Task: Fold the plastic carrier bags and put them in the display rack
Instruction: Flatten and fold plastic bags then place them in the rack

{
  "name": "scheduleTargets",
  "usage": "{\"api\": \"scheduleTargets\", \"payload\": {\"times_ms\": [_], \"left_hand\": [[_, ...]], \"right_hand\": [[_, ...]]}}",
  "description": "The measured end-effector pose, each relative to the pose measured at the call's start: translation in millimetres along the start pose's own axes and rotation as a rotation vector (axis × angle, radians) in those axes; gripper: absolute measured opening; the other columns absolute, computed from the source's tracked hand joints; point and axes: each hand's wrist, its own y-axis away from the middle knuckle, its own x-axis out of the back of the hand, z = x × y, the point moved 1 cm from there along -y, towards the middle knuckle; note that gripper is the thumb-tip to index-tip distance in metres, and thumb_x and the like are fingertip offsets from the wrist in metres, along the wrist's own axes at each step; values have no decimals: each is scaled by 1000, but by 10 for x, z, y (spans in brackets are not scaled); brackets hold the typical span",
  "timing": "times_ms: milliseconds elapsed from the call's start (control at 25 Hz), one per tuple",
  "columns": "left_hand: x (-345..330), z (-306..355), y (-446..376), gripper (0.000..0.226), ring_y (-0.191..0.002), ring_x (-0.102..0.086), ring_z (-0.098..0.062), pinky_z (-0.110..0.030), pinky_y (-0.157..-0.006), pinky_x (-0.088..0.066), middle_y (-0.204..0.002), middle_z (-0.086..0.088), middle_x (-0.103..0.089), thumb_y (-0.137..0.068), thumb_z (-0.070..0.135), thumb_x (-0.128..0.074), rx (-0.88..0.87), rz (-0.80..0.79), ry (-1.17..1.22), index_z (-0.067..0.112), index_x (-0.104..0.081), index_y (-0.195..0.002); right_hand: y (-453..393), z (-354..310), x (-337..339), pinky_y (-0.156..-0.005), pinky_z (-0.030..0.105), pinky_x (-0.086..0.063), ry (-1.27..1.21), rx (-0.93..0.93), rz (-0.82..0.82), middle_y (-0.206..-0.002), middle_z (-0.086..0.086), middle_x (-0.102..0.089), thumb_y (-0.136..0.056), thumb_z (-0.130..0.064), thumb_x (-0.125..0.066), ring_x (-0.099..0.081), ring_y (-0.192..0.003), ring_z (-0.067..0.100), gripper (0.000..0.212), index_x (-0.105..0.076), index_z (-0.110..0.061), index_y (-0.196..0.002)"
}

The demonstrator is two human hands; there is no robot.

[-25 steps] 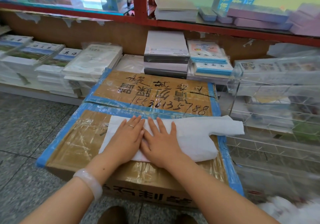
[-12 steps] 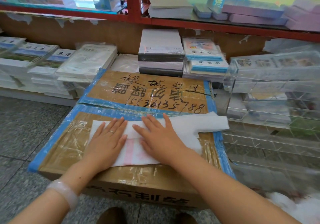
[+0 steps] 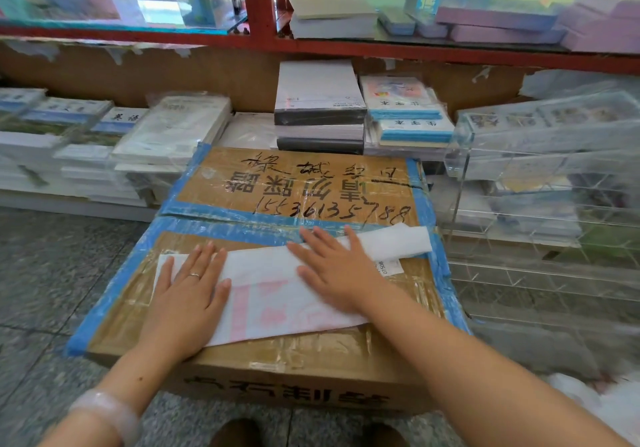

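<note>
On the taped cardboard box (image 3: 277, 183), you flatten a white carrier bag (image 3: 273, 294), not yet folded small; the clear display rack (image 3: 540, 176) waits right of the box. Your left hand (image 3: 188, 303) and right hand (image 3: 337, 270), both flat with fingers straight, have spread apart since a second ago.

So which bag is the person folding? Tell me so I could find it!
Find the big cardboard box with blue tape edges and black handwriting, standing on the floor before the shelves. Lying flat on its near half is the plastic carrier bag, under the left hand and right hand. It is white with faint pink print, unlike the brown box.
</note>
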Motion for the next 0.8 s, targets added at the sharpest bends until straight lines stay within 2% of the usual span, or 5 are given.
{"api": "scheduleTargets", "payload": {"times_ms": [240,400,520,680,800], "left_hand": [[47,-11,120,66,-144,13,-26,-44,-113,13,-157,-13,9,-93,56,-10,342,-47,-36,27,5,-150],[152,-46,134,56,-145,-4,-27,-55,-111,5,-156,-16,-12,-98,43,-20,323,142,81,18,-26,-147],[316,108,167,61,-137,-32,-34,-48,-112,-9,-146,-21,-37,-90,38,-20,-7,317,143,6,-49,-133],[229,420,232,58,-146,2,-14,-37,-115,7,-159,-1,-2,-96,43,-3,-27,16,51,22,-12,-150],[127,242,313,56,-144,15,-16,-43,-114,10,-157,2,16,-98,48,-10,124,-138,32,33,8,-149]], "right_hand": [[386,1018,71,-109,47,18,89,-247,-12,-157,-9,12,-55,-70,42,10,-145,10,97,16,-39,-143],[556,1101,248,-115,52,7,7,-481,-2,-160,-4,5,-98,-49,0,4,-146,14,56,0,-33,-151],[549,463,433,-115,43,8,-107,-392,277,-159,-4,-4,-102,-36,-20,1,-146,12,52,-6,-26,-151],[393,-690,279,-113,41,14,-167,-33,183,-160,-3,0,-103,-34,-25,7,-146,11,52,-8,-27,-151],[363,-599,12,-112,46,15,-79,-51,-18,-159,-2,13,-102,-44,-14,13,-145,14,53,0,-31,-151]]}}
